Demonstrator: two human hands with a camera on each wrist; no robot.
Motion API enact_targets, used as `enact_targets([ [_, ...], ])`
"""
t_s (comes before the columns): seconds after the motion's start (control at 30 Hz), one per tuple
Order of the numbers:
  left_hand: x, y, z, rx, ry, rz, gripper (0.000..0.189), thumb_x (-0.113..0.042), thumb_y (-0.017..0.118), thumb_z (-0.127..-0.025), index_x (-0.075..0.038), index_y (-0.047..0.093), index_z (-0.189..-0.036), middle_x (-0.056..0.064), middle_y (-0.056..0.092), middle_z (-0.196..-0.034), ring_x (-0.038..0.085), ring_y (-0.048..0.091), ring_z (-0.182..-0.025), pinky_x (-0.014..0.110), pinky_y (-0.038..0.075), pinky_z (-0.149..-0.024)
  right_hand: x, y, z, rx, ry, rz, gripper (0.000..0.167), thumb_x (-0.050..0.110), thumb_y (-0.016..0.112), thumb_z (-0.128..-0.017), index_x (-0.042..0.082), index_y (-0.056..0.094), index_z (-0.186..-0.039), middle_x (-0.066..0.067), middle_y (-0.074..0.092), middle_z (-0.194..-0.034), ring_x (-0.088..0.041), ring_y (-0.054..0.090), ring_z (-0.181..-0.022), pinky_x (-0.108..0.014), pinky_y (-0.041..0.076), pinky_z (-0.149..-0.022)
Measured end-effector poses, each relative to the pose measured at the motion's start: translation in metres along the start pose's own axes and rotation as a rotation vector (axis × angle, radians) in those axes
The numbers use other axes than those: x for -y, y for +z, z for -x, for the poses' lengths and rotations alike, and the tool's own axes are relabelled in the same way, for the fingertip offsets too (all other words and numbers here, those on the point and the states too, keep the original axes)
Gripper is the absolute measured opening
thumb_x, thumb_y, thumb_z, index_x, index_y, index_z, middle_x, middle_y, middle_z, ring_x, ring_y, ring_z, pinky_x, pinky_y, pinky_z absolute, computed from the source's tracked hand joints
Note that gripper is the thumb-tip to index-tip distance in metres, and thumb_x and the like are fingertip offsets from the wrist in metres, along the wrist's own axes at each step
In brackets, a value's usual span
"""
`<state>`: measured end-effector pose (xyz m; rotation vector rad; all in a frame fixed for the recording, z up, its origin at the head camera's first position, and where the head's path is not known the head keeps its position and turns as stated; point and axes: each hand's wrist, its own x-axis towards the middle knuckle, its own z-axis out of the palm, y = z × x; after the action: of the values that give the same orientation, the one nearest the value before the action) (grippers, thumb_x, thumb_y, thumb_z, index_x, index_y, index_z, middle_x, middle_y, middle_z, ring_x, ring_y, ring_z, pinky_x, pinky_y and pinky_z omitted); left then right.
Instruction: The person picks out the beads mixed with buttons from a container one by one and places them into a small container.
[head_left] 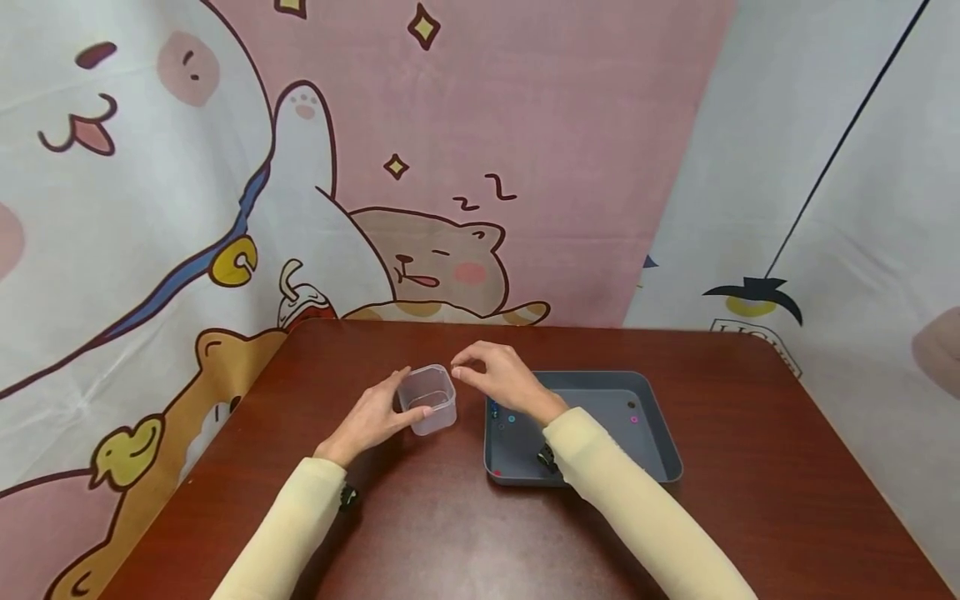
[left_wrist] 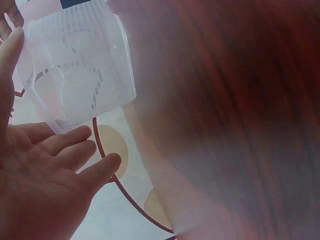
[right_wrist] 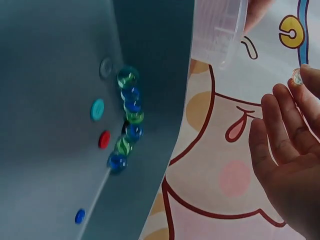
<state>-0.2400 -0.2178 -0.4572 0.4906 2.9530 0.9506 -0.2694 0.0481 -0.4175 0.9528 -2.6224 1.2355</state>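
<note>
My left hand grips a clear plastic container, thumb at the near side of its rim and fingers along the far side. The container is open at the top and tilted a little. Just right of its rim is my right hand. In the right wrist view, the thumb and index finger of that hand pinch a small clear round piece; whether it is a button or a marble is too small to tell. The other fingers of the right hand are loosely extended.
A grey tray lies on the brown table under my right forearm. Along its wall sit several green and blue marbles. Scattered on its floor are a turquoise button, a red button and other small pieces. A cartoon-print cloth hangs behind.
</note>
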Motion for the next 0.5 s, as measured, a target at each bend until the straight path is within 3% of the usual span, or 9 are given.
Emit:
enact_targets([
  [0.17,0.000,-0.001,0.000,0.010,0.006,0.030,0.101,-0.055,0.079,-0.087,0.000,0.033,-0.160,0.023,0.038,-0.161,0.039,0.048,-0.141,0.056,0.040,-0.113,0.005,0.008,-0.003,0.013,0.008,0.001,0.021,0.023,0.070,-0.100,0.011,0.077,-0.116,0.002,0.072,-0.111,-0.019,0.067,-0.107,-0.042,0.054,-0.095],
  [0.5,-0.001,0.000,0.000,0.020,-0.014,0.031,0.102,-0.052,0.080,-0.088,0.003,0.033,-0.159,0.024,0.046,-0.155,0.036,0.057,-0.130,0.054,0.045,-0.109,0.007,0.024,-0.009,0.063,0.002,0.059,0.020,0.024,0.071,-0.100,0.011,0.077,-0.115,0.002,0.072,-0.113,-0.014,0.066,-0.105,-0.035,0.055,-0.090],
])
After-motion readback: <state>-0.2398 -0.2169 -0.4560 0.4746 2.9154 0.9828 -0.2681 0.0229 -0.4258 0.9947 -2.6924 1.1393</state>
